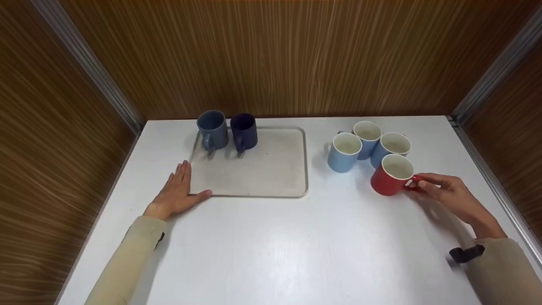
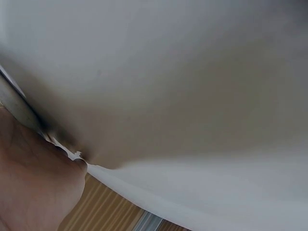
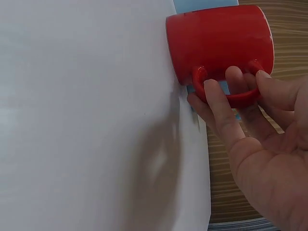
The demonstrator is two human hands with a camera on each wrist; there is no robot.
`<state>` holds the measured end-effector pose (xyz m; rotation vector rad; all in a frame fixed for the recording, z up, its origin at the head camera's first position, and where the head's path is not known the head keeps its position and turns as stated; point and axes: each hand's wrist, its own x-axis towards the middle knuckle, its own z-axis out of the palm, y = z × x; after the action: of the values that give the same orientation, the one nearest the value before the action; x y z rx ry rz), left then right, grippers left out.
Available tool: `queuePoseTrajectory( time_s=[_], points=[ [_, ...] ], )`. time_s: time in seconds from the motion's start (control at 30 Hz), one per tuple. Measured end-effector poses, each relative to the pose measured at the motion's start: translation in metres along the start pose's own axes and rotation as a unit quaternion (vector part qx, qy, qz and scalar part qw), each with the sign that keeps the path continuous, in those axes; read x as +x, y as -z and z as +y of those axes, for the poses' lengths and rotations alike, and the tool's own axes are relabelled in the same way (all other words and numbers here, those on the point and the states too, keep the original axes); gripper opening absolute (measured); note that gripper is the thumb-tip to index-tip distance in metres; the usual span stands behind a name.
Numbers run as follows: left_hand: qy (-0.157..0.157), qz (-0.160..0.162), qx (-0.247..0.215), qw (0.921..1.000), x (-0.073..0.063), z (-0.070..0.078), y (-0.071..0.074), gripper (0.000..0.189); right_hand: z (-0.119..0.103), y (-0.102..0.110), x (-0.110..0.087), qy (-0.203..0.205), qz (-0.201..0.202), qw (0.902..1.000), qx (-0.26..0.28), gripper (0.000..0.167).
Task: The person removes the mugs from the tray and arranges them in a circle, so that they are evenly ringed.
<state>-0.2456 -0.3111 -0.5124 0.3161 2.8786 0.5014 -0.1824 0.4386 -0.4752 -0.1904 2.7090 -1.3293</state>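
Note:
At the right of the head view, my right hand (image 1: 449,195) grips a red mug (image 1: 388,180) by its handle. The right wrist view shows the fingers (image 3: 221,110) of that hand curled through and around the red handle (image 3: 240,100). The mug is upright, its cream inside facing up. On the left, my left hand (image 1: 175,192) lies with straight fingers along the near left corner of a pale grey tray (image 1: 271,169), the thumb at its front edge. Two mugs stand at the tray's back left: a grey-blue mug (image 1: 216,133) and a dark purple mug (image 1: 249,135), handles toward me.
Behind the red mug stand several light blue mugs with cream insides: one at left (image 1: 341,161), one at back (image 1: 367,144), one at right (image 1: 383,154). Wood-grain panels (image 1: 275,59) enclose the white table (image 1: 271,250) at the back and sides.

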Motion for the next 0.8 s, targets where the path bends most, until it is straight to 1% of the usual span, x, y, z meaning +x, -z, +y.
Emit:
queuePoseTrajectory(
  time_s=[0.13,0.2,0.23,0.3,0.37,0.4,0.47,0.53,0.63,0.73,0.8],
  points=[
    [0.006,-0.001,0.001,1.0000,0.000,0.000,-0.001,0.131,-0.005,0.005,0.005,-0.025,-0.014,0.9996,-0.005,0.050],
    [0.006,-0.002,0.002,1.0000,0.000,0.000,-0.001,0.131,-0.012,0.009,0.009,-0.032,-0.006,0.9993,-0.020,0.052],
    [0.005,-0.001,0.004,1.0000,0.000,0.000,0.000,0.131,-0.017,0.010,0.011,-0.030,0.006,0.9993,-0.024,0.051],
    [0.004,-0.002,0.006,1.0000,0.001,0.001,0.000,0.131,-0.029,0.011,0.016,-0.012,0.043,0.9984,-0.035,0.050],
    [0.000,0.000,0.009,1.0000,0.002,0.002,0.000,0.131,-0.046,0.013,0.022,0.010,0.084,0.9954,-0.046,0.049],
    [0.001,0.000,0.009,1.0000,0.002,0.002,0.000,0.131,-0.056,0.012,0.026,0.025,0.097,0.9937,-0.050,0.048],
    [0.001,-0.001,0.009,1.0000,0.002,0.003,0.000,0.131,-0.078,0.010,0.034,0.048,0.105,0.9918,-0.055,0.046],
    [0.000,0.000,0.008,1.0000,0.002,0.003,0.000,0.130,-0.101,0.005,0.045,0.068,0.093,0.9912,-0.065,0.043],
    [0.001,0.002,0.005,1.0000,0.001,0.003,-0.001,0.130,-0.131,-0.008,0.066,0.100,0.055,0.9907,-0.075,0.043],
    [0.004,0.003,0.005,1.0000,0.000,0.001,-0.002,0.129,-0.160,-0.030,0.089,0.122,0.019,0.9899,-0.069,0.045],
    [0.007,0.004,0.006,0.9999,-0.001,0.001,-0.003,0.129,-0.178,-0.048,0.104,0.146,-0.004,0.9875,-0.058,0.046]
  ],
)
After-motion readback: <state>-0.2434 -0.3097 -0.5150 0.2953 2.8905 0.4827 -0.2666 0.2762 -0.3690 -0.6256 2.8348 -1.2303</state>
